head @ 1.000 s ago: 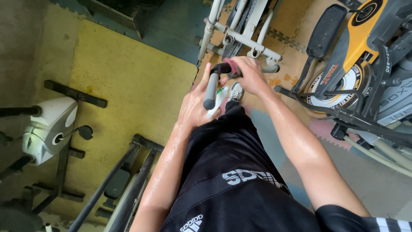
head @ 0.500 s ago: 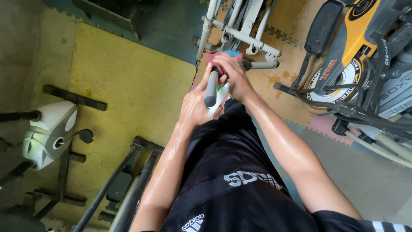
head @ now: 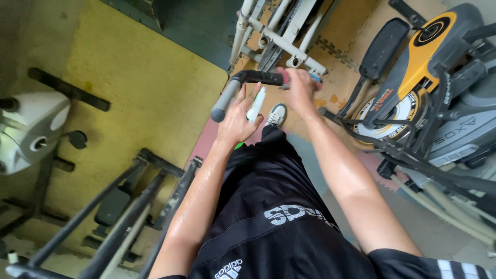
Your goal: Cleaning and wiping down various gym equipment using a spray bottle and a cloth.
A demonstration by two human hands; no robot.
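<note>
Above the person's black shorts (head: 268,206), seen from a head camera looking straight down, a bent handlebar (head: 243,85) juts out at about waist height. Its grey foam end points down and toward the left hand (head: 235,121), while its dark upper stretch runs sideways toward the right hand (head: 299,88). So the bar's long axis turns a corner: one leg slants along the left palm, the other lies level across to the right. The left hand sits just beneath the grey leg, fingers (head: 243,101) loosely extended rather than clenched, and pinned against them is a slim white tube (head: 257,105) with a green tip, lying parallel to that leg. The right hand is at the far end of the dark leg, fingers curled around something pink there; whether they grip the bar itself or only the pink piece cannot be told. Both hands touch or nearly touch the bar, the right one reaching farther out. Below the bar, a white shoe (head: 277,114) rests on the floor mat (head: 134,93), which is yellow beyond the left hand. Beyond the right arm stands an orange and black exercise machine (head: 413,88); past the bar, a white metal frame (head: 279,36).
</note>
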